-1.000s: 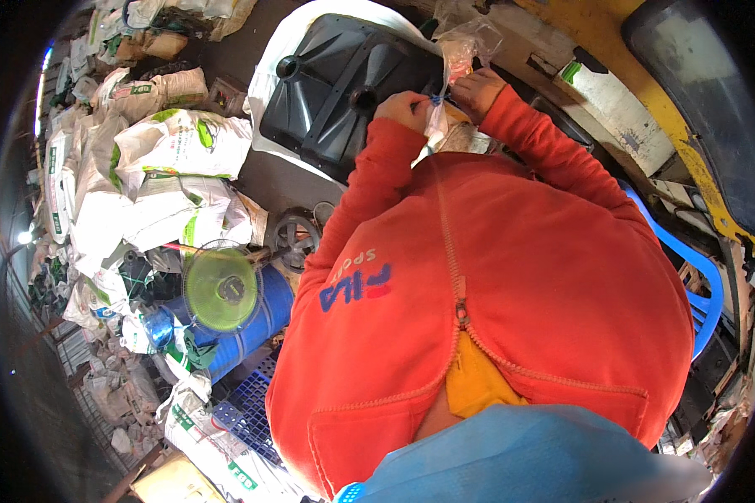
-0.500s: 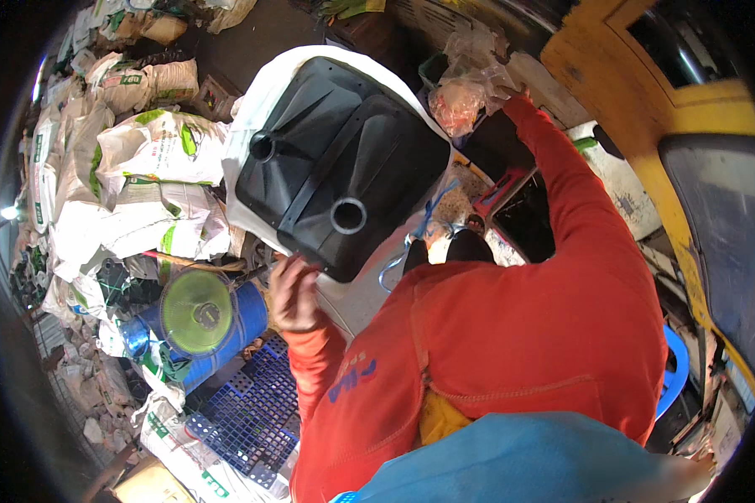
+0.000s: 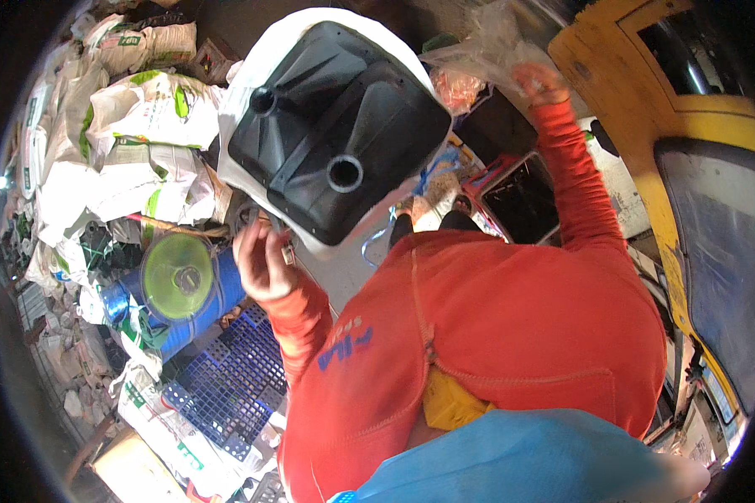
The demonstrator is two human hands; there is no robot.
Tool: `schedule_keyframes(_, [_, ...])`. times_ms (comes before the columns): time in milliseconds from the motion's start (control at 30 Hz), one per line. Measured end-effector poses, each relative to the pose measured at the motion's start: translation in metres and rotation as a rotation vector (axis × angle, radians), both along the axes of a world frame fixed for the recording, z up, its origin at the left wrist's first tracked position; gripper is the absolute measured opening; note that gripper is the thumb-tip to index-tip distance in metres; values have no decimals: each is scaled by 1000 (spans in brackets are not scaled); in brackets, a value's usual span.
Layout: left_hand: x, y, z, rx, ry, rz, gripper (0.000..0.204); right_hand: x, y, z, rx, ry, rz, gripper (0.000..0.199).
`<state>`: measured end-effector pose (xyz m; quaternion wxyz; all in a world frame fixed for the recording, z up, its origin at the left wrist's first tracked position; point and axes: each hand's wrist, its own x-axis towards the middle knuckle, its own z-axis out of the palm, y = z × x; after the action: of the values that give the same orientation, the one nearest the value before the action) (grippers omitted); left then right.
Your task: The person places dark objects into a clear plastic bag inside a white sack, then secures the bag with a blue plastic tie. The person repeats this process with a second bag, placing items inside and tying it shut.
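Beside the near left edge of a white sack (image 3: 239, 109) is my left hand (image 3: 264, 258), its fingers half curled and apart. A small pale thing shows by its thumb, too small to name. The sack's mouth is spread around black moulded plastic parts (image 3: 306, 159) with two round tube openings. My right arm reaches forward to a clear plastic bag (image 3: 491, 46). My right hand (image 3: 538, 82), slightly blurred, is closed on the film at the bag's near right side. Something pinkish-orange (image 3: 457, 88) lies at the bag's lower end.
White sacks (image 3: 155, 117) are heaped at the left. Nearer are a blue drum-like cylinder (image 3: 214, 289) with a yellow-green disc (image 3: 178, 277) and a blue grid pallet (image 3: 235, 369). A yellow machine frame (image 3: 637, 126) stands at the right, and a dark open box (image 3: 520, 201) near my feet.
My left hand has moved left and slightly up, away from the black parts. My right hand has shifted right, and the clear bag's film now stretches out toward it.
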<state>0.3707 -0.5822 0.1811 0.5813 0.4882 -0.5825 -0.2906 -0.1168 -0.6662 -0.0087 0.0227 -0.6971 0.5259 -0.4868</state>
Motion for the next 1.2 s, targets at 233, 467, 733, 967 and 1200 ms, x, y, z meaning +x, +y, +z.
schedule_keyframes(233, [-119, -85, 82, -509, -328, -518, 37, 26, 6, 271, 432, -162, 1010, 16])
schedule_keyframes(467, [-214, -142, 181, -554, -197, -1711, 77, 101, 32, 412, 478, -143, 1158, 41])
schedule_keyframes(733, [-71, -156, 206, 117, -127, -1628, 22, 109, 62, 450, 941, 30, 469, 41])
schedule_keyframes(967, [23, -151, 184, 333, 549, -1682, 35, 140, 12, 353, 934, -696, 1013, 26])
schedule_keyframes(1200, [69, -206, 128, 524, 664, -1491, 44, 218, -39, 199, 1023, -986, 1118, 32])
